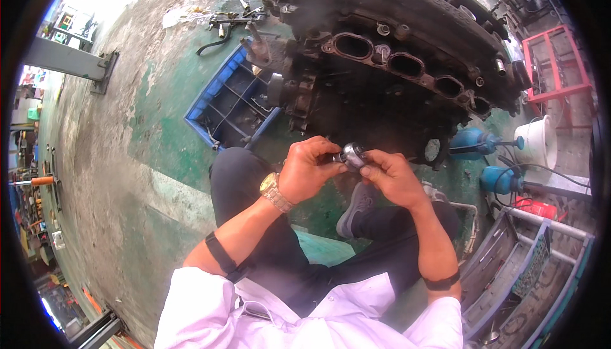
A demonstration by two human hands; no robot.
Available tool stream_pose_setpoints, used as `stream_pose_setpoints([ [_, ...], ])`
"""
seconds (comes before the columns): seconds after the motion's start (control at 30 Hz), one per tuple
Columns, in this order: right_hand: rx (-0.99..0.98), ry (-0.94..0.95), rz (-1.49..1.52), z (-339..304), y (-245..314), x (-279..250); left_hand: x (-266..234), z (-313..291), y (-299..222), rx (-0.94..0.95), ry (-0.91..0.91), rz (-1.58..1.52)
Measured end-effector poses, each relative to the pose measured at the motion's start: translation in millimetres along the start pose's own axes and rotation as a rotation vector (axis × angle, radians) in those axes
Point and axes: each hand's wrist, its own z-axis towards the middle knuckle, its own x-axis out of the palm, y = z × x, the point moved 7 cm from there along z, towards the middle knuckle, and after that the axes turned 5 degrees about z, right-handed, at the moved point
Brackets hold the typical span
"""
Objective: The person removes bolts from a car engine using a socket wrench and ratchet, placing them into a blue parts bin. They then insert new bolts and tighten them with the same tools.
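Both hands meet in front of a large dark engine block (382, 94), which has a row of oval ports along its near side. My right hand (393, 176) is closed on a ratchet wrench, its round shiny head (354, 155) showing between the hands. The wrench's handle is mostly hidden by that hand. The fingers of my left hand (307, 169) pinch a small dark socket (336, 157) at the ratchet's head. Whether the socket is fully seated there, I cannot tell.
Left of the engine lies a blue divided crate (202, 115) with small parts inside. Blue bottle jacks (474, 144), a white bucket (538, 142) and a red metal frame (555, 62) stand to the right. A grey tool cart (509, 272) is at the lower right.
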Motion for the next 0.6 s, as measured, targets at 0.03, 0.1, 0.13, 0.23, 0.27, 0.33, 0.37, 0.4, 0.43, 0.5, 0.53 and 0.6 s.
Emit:
stream_pose_setpoints([
  [0.03, -0.02, -0.001, -0.008, 0, 2, 0, 2, 0, 3, -0.041, 0.036, -0.098],
  [0.1, -0.032, 0.007, -0.018, 0, 3, 0, 6, -1, 8, -0.12, 0.121, -0.234],
  [0.13, -0.033, 0.011, -0.021, 0, 3, 0, 7, -1, 10, -0.159, 0.169, -0.272],
  [0.23, -0.059, 0.058, -0.038, -2, 6, 0, 9, -3, 13, -0.247, 0.279, -0.362],
  [0.27, -0.053, 0.068, -0.022, -3, 5, 0, 11, -4, 14, -0.271, 0.309, -0.387],
  [0.33, -0.04, 0.084, 0.004, -3, 5, 0, 11, -5, 14, -0.3, 0.326, -0.393],
  [0.37, -0.035, 0.077, -0.013, -3, 6, -1, 12, -5, 12, -0.287, 0.328, -0.411],
  [0.4, -0.028, 0.071, -0.032, -3, 6, -1, 10, -4, 11, -0.238, 0.272, -0.307],
  [0.43, -0.021, 0.064, -0.052, -3, 5, -1, 10, -4, 7, -0.162, 0.21, -0.218],
  [0.5, 0.0, 0.077, -0.067, -1, 4, 1, 10, -1, -2, -0.004, 0.117, -0.033],
  [0.53, 0.039, 0.078, -0.089, 0, 1, 2, 9, 0, -6, 0.076, 0.085, 0.063],
  [0.6, 0.066, 0.102, -0.051, -1, -1, 4, 10, -1, -9, 0.109, 0.051, 0.146],
])
